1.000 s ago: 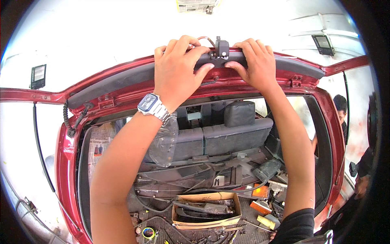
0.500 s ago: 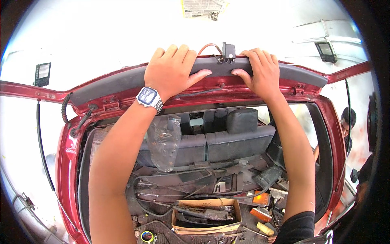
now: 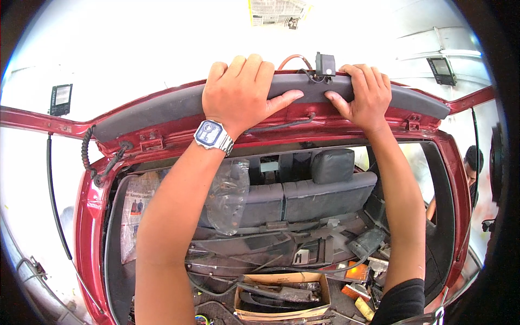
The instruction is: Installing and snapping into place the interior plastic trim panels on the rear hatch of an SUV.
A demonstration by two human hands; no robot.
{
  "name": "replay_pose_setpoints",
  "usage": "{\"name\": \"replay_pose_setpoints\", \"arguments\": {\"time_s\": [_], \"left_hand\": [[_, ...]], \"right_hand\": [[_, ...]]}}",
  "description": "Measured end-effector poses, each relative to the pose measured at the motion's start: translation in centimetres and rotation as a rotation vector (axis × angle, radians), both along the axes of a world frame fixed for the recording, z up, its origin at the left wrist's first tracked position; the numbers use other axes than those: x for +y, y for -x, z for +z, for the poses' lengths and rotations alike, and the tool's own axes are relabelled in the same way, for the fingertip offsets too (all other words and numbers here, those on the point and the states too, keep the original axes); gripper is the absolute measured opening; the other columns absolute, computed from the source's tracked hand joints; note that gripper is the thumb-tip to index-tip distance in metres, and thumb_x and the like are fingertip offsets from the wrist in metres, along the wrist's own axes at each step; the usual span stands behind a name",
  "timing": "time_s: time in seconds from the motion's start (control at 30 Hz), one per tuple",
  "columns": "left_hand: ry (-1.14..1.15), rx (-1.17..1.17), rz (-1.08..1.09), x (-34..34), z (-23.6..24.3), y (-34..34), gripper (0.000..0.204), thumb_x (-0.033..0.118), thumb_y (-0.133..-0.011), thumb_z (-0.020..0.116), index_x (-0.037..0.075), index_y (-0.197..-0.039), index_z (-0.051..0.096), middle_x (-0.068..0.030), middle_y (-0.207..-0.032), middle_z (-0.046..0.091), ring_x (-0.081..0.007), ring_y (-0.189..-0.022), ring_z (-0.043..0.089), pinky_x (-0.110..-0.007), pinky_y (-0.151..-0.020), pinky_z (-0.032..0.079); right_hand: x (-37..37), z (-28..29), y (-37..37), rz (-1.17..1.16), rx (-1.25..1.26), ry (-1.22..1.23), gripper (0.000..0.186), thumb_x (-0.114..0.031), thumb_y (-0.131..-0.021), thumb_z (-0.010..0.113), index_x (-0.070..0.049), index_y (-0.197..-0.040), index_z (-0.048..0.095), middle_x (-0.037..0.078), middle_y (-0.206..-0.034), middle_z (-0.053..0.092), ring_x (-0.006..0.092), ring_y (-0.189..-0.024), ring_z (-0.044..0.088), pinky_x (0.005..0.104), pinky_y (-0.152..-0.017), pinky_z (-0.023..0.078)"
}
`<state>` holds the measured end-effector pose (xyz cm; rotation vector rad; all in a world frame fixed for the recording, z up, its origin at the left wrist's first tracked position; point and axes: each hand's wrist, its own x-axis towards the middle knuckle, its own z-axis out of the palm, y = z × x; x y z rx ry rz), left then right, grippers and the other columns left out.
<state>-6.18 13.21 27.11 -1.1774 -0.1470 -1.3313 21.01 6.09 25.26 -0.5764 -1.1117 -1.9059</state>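
My left hand (image 3: 237, 97) is curled over the upper edge of a dark grey trim panel (image 3: 162, 114), its thumb pressed on the near face. A silver square watch (image 3: 209, 134) is on that wrist. Farther right along the same panel, my right hand (image 3: 371, 97) grips it likewise, fingers hooked over the edge and thumb in front. Between my hands, a small black box-shaped part (image 3: 325, 64) hangs by a wire, beside an orange-red hose (image 3: 295, 57). The panel lies along a raised red tailgate (image 3: 281, 130). My fingertips are hidden behind the edge.
Below my arms is the car's cargo area, with grey rear seats (image 3: 330, 197), a plastic bag (image 3: 227, 203), a cardboard box (image 3: 281, 313) of dark parts and loose orange lamps (image 3: 357, 272). A gas strut (image 3: 58, 200) stands at left. A person (image 3: 472, 168) is at far right.
The whole view has shifted, so the tailgate, my hands and the cargo area all appear farther right. Both hands keep their grip on the trim panel.
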Motion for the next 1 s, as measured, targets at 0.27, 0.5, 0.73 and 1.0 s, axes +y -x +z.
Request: {"name": "replay_pose_setpoints", "arguments": {"time_s": [0.27, 0.5, 0.73, 1.0], "left_hand": [[0.087, 0.114, 0.046, -0.3, -0.2, 0.9, 0.064, 0.067, -0.066, 0.082, 0.016, -0.100, 0.065, 0.0007, -0.094, 0.061, -0.0178, -0.085, 0.061, -0.037, -0.071, 0.041], [0.132, 0.078, 0.097, -1.0, -0.3, 0.7, 0.065, 0.065, -0.061, 0.083, 0.016, -0.099, 0.063, 0.0008, -0.094, 0.058, -0.0174, -0.086, 0.059, -0.037, -0.074, 0.041], [0.201, 0.068, 0.081, -0.8, -0.5, 0.3, 0.063, 0.066, -0.062, 0.083, 0.015, -0.095, 0.062, 0.0008, -0.094, 0.057, -0.0171, -0.087, 0.060, -0.037, -0.075, 0.041], [0.197, 0.075, 0.068, -1.0, -0.4, 0.4, 0.063, 0.065, -0.063, 0.084, 0.014, -0.093, 0.062, 0.0001, -0.090, 0.055, -0.0175, -0.084, 0.059, -0.037, -0.072, 0.039]], "right_hand": [[-4.0, -1.3, 5.3, 0.196, -0.206, 0.160, 0.058, -0.039, -0.076, 0.087, -0.012, -0.123, 0.065, 0.008, -0.123, 0.065, 0.0267, -0.116, 0.060, 0.0460, -0.100, 0.041], [-4.2, 1.4, 7.1, -0.019, -0.177, 0.458, 0.058, -0.022, -0.067, 0.088, -0.009, -0.117, 0.064, 0.008, -0.116, 0.065, 0.0294, -0.114, 0.061, 0.0436, -0.097, 0.050], [-4.3, 1.3, 7.1, 0.070, -0.196, 0.511, 0.049, -0.012, -0.070, 0.085, -0.007, -0.114, 0.066, 0.008, -0.114, 0.067, 0.0300, -0.113, 0.062, 0.0444, -0.096, 0.052], [-6.0, 2.0, 7.3, -0.042, -0.226, 0.466, 0.032, -0.010, -0.074, 0.083, -0.007, -0.103, 0.071, 0.006, -0.109, 0.068, 0.0286, -0.107, 0.063, 0.0431, -0.093, 0.049]]}}
